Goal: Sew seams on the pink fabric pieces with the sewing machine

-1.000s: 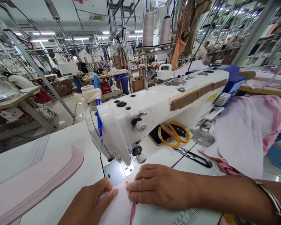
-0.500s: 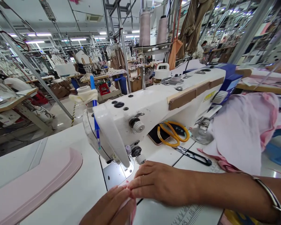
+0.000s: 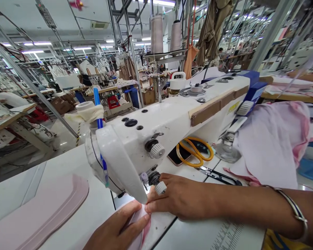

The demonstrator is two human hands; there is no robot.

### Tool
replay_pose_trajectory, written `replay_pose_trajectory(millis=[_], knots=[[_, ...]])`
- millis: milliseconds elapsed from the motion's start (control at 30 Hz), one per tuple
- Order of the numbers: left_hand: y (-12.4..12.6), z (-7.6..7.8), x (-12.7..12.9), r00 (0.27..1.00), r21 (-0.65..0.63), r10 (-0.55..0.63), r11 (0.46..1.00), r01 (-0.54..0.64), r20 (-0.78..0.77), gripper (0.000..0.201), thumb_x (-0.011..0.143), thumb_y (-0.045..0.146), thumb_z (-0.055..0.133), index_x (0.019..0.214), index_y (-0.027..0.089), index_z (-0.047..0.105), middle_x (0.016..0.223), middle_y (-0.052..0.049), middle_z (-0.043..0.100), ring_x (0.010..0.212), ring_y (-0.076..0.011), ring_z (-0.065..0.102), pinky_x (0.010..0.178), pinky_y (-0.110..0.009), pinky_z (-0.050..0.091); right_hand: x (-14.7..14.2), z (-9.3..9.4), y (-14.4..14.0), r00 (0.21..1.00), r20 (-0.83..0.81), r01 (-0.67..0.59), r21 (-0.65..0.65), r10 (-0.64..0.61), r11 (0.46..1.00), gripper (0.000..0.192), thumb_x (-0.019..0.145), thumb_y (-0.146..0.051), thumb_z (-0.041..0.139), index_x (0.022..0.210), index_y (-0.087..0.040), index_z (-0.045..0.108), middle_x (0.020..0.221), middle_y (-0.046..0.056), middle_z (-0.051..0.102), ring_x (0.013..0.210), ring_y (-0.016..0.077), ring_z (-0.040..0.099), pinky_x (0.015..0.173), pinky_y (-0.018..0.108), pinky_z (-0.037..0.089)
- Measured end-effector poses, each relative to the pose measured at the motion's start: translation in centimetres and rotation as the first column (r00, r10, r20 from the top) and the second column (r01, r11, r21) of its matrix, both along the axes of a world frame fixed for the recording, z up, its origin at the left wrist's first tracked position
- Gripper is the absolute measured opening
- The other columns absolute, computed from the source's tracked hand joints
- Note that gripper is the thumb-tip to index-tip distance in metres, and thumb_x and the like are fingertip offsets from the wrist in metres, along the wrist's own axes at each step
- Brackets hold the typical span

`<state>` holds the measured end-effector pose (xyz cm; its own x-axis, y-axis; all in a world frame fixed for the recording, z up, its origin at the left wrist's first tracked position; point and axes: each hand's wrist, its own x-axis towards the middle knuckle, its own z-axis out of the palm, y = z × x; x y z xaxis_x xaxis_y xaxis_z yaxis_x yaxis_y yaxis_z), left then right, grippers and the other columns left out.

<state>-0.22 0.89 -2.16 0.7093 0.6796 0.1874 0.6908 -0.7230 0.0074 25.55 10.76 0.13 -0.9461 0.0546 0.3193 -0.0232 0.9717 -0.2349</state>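
Pale pink cloth (image 3: 144, 234) with a deeper pink edge was held at the front of a white sewing machine (image 3: 169, 118), just by the lower tip of its tapered cover (image 3: 123, 166). Judging from this position, a placing step was in hand: the edge seemed to be set for the needle, although the needle itself was hidden. By the fingers of the left hand (image 3: 116, 225) the cloth was pinched, the thumb and the forefinger being only a little apart with fabric between them. The right hand (image 3: 174, 196) was laid low, its fingers almost straight and close together, their tips near those of the left; whether the cloth was gripped by them or only pressed could not be told. For the next move, it was judged, the layers needed to be matched and held flat. On the smooth white bench (image 3: 73, 222), a firm-looking pink piece (image 3: 41, 215) with rounded end and curved ridges was seen at the left, while soft crumpled fabric (image 3: 271, 139) was heaped at the right, past glossy yellow-handled scissors (image 3: 198, 152).
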Motion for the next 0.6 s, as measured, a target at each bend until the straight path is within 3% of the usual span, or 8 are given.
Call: replay_pose_trajectory(millis=[133, 400, 600], knots=[[0.5, -0.4, -0.2, 1.0, 0.046, -0.027, 0.999, 0.026, 0.006, 0.048, 0.091, 0.04, 0.055, 0.137, 0.027, 0.046, 0.133, -0.009, 0.057, 0.116, -0.0193, 0.06, 0.088, -0.024, 0.052, 0.0, -0.4, 0.1, 0.998, -0.017, 0.061, 0.03, -0.06, 0.998, 0.025, 0.098, -0.013, 0.043, 0.114, -0.014, 0.061, 0.114, 0.006, 0.066, 0.106, 0.0163, 0.054, 0.102, 0.029, 0.033], [0.8, 0.3, -0.2, 0.999, 0.074, -0.037, 0.997, 0.037, -0.011, 0.054, 0.086, 0.045, 0.061, 0.134, 0.023, 0.049, 0.132, -0.011, 0.058, 0.114, -0.0207, 0.061, 0.088, -0.024, 0.053, -0.3, -1.0, -0.1, 0.99, 0.008, 0.138, -0.016, -0.138, 0.99, 0.027, 0.095, -0.011, 0.043, 0.113, -0.019, 0.06, 0.095, 0.005, 0.066, 0.098, 0.0172, 0.056, 0.096, 0.032, 0.039], [0.8, -0.4, -0.3, 0.999, 0.065, -0.033, 0.997, 0.032, 0.007, 0.052, 0.089, 0.041, 0.056, 0.136, 0.024, 0.046, 0.135, -0.01, 0.055, 0.118, -0.0202, 0.057, 0.092, -0.025, 0.05, -0.3, -1.5, -0.2, 0.985, 0.011, 0.171, -0.002, -0.171, 0.985, 0.025, 0.094, -0.013, 0.046, 0.113, -0.021, 0.06, 0.094, 0.005, 0.064, 0.095, 0.0168, 0.056, 0.095, 0.032, 0.039]])
